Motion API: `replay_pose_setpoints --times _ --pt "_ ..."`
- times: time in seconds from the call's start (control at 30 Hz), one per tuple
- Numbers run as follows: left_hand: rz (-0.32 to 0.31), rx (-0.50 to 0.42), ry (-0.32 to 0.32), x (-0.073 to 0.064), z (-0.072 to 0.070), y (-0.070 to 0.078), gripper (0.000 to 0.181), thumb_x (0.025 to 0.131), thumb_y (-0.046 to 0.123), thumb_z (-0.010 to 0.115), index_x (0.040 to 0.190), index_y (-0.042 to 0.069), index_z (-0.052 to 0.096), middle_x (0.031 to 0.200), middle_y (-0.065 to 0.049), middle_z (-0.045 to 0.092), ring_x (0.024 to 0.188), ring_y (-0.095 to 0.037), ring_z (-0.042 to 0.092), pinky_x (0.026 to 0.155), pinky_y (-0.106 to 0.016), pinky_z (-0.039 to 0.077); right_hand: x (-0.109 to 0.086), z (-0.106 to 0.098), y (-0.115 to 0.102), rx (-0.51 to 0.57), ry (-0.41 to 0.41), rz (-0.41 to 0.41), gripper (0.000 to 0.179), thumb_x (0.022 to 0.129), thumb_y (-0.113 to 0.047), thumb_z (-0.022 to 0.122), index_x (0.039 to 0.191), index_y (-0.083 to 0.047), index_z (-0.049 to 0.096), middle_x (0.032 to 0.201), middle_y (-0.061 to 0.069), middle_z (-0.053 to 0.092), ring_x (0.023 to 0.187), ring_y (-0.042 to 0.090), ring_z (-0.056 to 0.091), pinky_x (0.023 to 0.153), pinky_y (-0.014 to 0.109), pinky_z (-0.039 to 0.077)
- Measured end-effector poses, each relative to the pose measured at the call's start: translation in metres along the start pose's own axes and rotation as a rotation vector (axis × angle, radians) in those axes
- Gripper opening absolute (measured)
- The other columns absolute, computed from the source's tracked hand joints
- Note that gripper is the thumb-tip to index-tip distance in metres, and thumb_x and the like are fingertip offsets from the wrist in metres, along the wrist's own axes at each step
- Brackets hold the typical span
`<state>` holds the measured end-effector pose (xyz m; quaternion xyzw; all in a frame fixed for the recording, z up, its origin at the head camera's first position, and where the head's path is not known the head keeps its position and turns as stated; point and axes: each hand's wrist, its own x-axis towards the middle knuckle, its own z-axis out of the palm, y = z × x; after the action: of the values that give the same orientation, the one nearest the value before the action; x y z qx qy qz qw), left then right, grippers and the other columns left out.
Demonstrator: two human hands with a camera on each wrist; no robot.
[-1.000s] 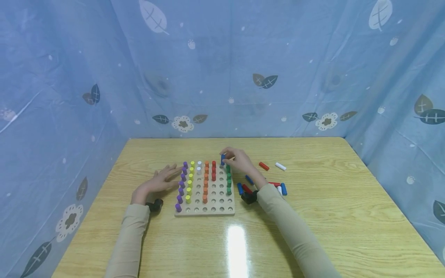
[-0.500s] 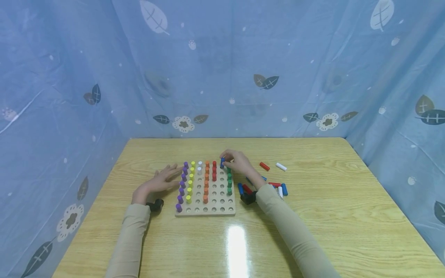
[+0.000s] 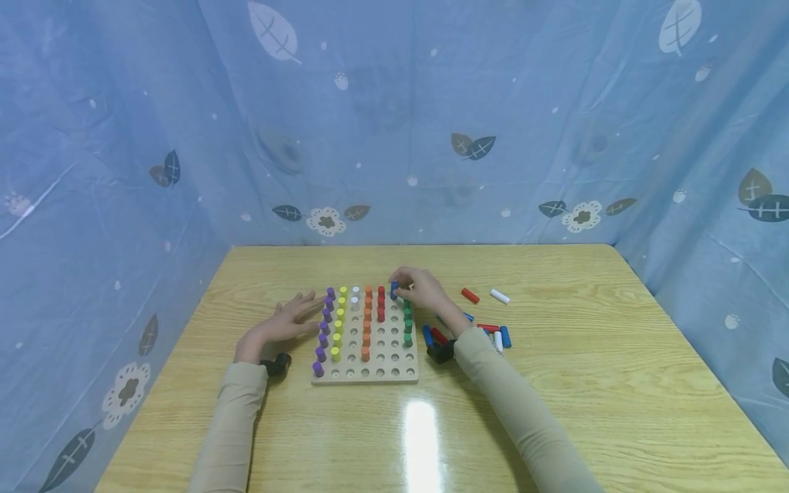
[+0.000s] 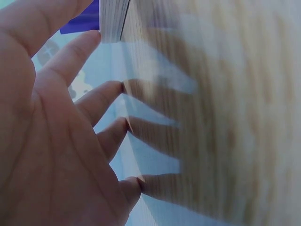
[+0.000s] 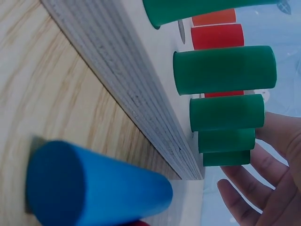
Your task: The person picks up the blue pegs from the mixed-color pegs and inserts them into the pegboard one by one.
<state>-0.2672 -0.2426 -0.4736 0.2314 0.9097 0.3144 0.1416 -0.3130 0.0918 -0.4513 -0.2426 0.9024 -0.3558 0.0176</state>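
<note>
A wooden pegboard lies flat on the table, with rows of round holes and upright coloured pegs. At its far edge my right hand pinches a blue peg, which stands upright at the back hole between the red pegs and the green pegs. In the right wrist view the green pegs hide the blue peg and part of the fingers. My left hand has its fingers spread beside the board's left side. Its fingertips rest on the table, and one finger meets the board's edge.
Loose pegs lie right of the board, among them a blue peg, a red peg and a white peg. Purple pegs line the board's left column. A blue patterned curtain surrounds the table's back and sides.
My right hand has lowered the blue peg slightly, from above the board down to the far hole. The left hand has stayed in place.
</note>
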Motion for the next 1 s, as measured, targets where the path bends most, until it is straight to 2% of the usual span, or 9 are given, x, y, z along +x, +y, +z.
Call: replay_pose_setpoints --times 0.37,0.6,1.0 --pt "0.007 0.016 0.004 0.0007 0.0001 0.0018 0.064 0.093 0.037 0.053 0.147 0.013 0.027 0.153 -0.022 0.009 0.138 -0.047 -0.004 0.101 -0.069 -0.015 -0.0023 -0.0027 -0.0015 0.003 -0.005 0.008 0.022 0.089 -0.014 0.063 0.111 -0.011 0.063 0.106 0.009 0.067 0.099 0.022 0.062 0.085 0.042 0.051" --pt "0.0 0.012 0.008 0.0008 -0.0001 0.0023 0.065 0.092 0.039 0.053 0.146 0.015 0.028 0.153 -0.021 0.009 0.139 -0.046 -0.004 0.102 -0.067 -0.016 -0.0015 -0.0019 0.0016 -0.01 0.01 0.002 0.022 0.088 -0.016 0.064 0.11 -0.014 0.064 0.101 0.004 0.068 0.096 0.02 0.063 0.081 0.039 0.052" --pt "-0.002 0.011 0.004 -0.0009 -0.0003 0.0028 0.065 0.093 0.037 0.053 0.147 0.012 0.026 0.153 -0.021 0.009 0.139 -0.046 -0.004 0.102 -0.067 -0.016 -0.0033 -0.0076 0.003 0.001 0.037 -0.028 0.022 0.089 -0.015 0.063 0.11 -0.01 0.064 0.096 0.003 0.068 0.093 0.021 0.063 0.08 0.039 0.052"
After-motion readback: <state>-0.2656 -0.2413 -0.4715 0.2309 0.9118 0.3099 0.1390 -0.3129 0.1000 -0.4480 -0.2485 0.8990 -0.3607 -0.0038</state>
